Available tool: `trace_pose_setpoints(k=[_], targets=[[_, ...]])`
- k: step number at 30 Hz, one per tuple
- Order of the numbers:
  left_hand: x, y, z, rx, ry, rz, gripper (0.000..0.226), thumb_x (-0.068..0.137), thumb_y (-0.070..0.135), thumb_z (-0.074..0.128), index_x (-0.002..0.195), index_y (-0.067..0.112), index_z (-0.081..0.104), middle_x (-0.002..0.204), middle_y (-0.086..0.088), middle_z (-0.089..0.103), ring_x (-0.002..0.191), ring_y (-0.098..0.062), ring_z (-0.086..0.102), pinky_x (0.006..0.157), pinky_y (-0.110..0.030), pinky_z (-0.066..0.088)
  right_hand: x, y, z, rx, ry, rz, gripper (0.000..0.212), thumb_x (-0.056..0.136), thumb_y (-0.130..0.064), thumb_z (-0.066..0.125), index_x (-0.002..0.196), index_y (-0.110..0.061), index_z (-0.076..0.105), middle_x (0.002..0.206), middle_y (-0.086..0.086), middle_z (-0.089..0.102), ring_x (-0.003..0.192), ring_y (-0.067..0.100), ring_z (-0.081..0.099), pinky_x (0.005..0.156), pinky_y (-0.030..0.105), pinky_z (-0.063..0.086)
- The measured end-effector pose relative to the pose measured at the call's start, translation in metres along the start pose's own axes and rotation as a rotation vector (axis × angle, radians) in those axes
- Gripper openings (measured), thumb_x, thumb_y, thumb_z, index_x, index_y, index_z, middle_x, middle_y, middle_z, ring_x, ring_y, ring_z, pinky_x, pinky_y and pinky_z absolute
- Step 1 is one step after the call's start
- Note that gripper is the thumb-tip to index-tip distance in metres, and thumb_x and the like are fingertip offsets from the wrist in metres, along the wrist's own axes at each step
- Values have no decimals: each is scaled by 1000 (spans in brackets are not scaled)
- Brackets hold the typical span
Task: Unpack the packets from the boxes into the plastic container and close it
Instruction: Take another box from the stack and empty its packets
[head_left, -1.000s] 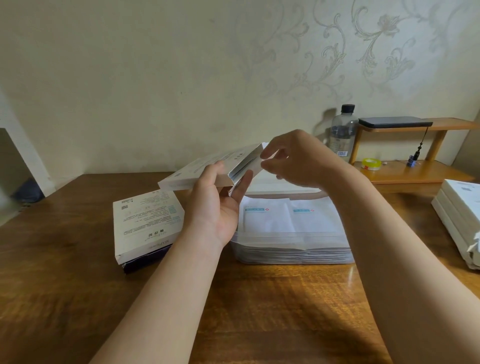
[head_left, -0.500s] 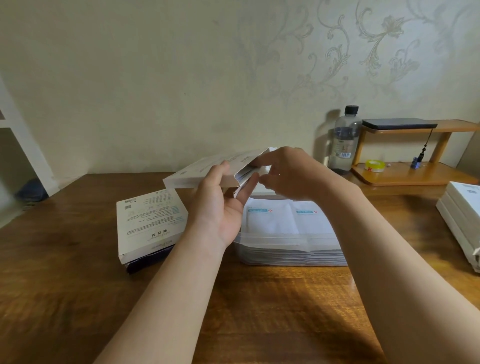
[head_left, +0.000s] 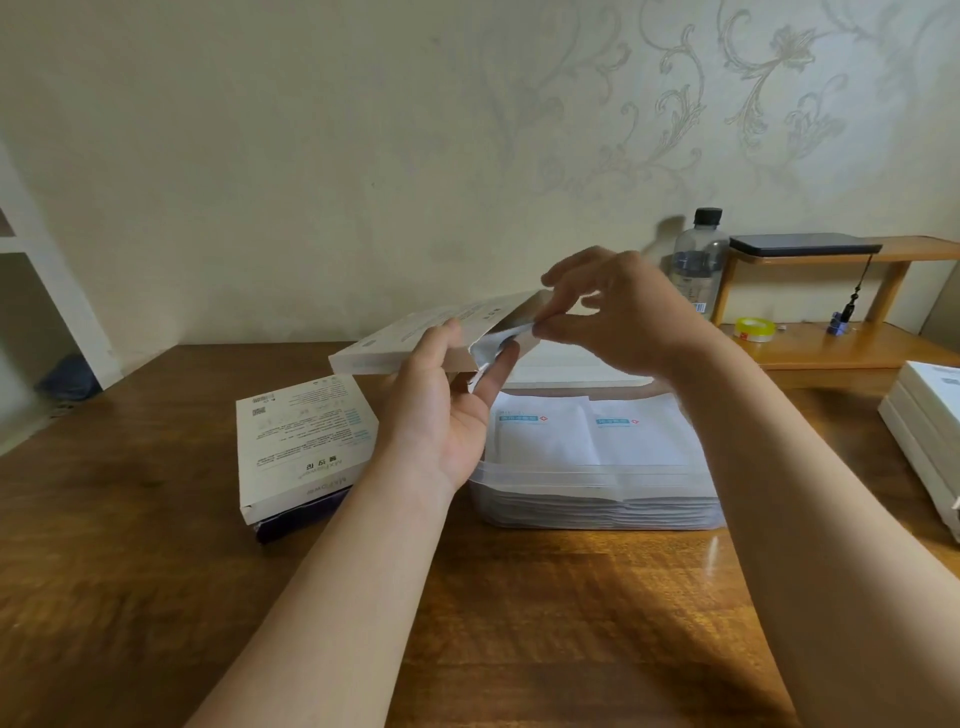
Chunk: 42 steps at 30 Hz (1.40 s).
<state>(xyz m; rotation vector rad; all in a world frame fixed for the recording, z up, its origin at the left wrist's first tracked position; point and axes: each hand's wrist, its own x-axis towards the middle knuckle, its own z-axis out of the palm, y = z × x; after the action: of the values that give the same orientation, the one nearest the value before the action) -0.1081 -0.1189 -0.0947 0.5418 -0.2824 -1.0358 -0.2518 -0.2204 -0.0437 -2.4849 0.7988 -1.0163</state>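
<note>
Two hands are seen raised above the table. The left hand (head_left: 441, 415) is curled round the near edge of a flat white box (head_left: 415, 338), thumb on top and fingers beneath. The box is held tilted, its open end toward the right hand. The right hand (head_left: 623, 317) is closed in a pinch, thumb and forefinger on the edge of a white packet (head_left: 511, 332) that shows at the box mouth. Most of that packet is hidden inside the box. The remaining fingers are spread loosely above.

Below the hands, a clear plastic container (head_left: 597, 499) is set on the wooden table (head_left: 519, 623), uncovered and filled nearly to the rim with stacked white packets (head_left: 587, 431). A flat white piece (head_left: 571, 369) just behind it is partly covered by the right hand and cannot be identified. A second box (head_left: 301, 441) lies left of the container, on a dark item (head_left: 296, 519) of which only an edge is visible. More white boxes (head_left: 924, 426) are cut off by the right frame edge.
</note>
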Motion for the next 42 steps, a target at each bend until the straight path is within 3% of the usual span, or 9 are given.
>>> trace_pose_setpoints(k=[5,9,18,21,26,30,36,40,42], targets=[[2,1,-1,-33,12,-12,49,93,4,68,140,6,51,125,-24,68,113,-38,70,75,-44,64,-5,4,-4,610,-47,26,18,84,7,71,73,-2,60,112,13,72,112,18,68,102,42,51],[4,1,-1,-69,35,-10,54,92,1,68,143,4,49,119,-22,68,111,-38,69,68,-44,64,1,9,5,912,25,17,23,73,-4,79,75,-4,55,92,41,62,97,49,63,98,51,48],[0,1,5,-25,61,12,21,91,-4,67,110,2,61,88,-12,60,96,-24,66,70,-48,64,9,15,-10,1200,503,252,17,94,3,60,84,-10,55,83,11,65,76,24,65,74,38,54],[-3,1,7,-10,72,26,29,91,-4,67,119,1,61,95,-11,55,90,-20,61,75,-50,64,9,21,-23,1057,669,421,19,91,3,63,82,-12,55,77,9,63,65,21,62,70,39,56],[-6,1,6,1,60,40,45,91,-2,69,134,6,57,127,-17,62,106,-30,70,80,-51,64,0,42,-24,504,411,693,8,85,1,66,83,-7,67,93,24,67,86,39,68,78,61,58],[-8,0,7,-4,61,47,43,91,-2,69,131,7,57,131,-18,61,109,-30,67,80,-52,63,-3,48,-15,236,132,839,17,87,-3,67,104,-1,68,98,22,69,83,35,68,64,39,59],[-8,0,7,22,52,35,40,92,0,69,130,9,57,131,-18,59,114,-31,64,81,-50,64,-7,39,-8,-231,-135,762,22,84,-11,71,105,-7,67,95,12,69,84,28,66,78,41,60],[-7,0,7,29,46,34,42,92,0,68,132,7,57,133,-19,60,110,-30,67,75,-47,65,-11,15,-17,-537,-279,613,17,83,-15,76,91,-4,65,76,6,56,63,20,53,51,28,40],[-7,1,7,33,35,33,43,93,0,68,133,7,56,131,-20,62,100,-30,74,72,-44,64,-13,-3,-22,-575,-373,572,26,85,-23,78,101,-6,67,88,7,63,73,24,60,59,34,50]])
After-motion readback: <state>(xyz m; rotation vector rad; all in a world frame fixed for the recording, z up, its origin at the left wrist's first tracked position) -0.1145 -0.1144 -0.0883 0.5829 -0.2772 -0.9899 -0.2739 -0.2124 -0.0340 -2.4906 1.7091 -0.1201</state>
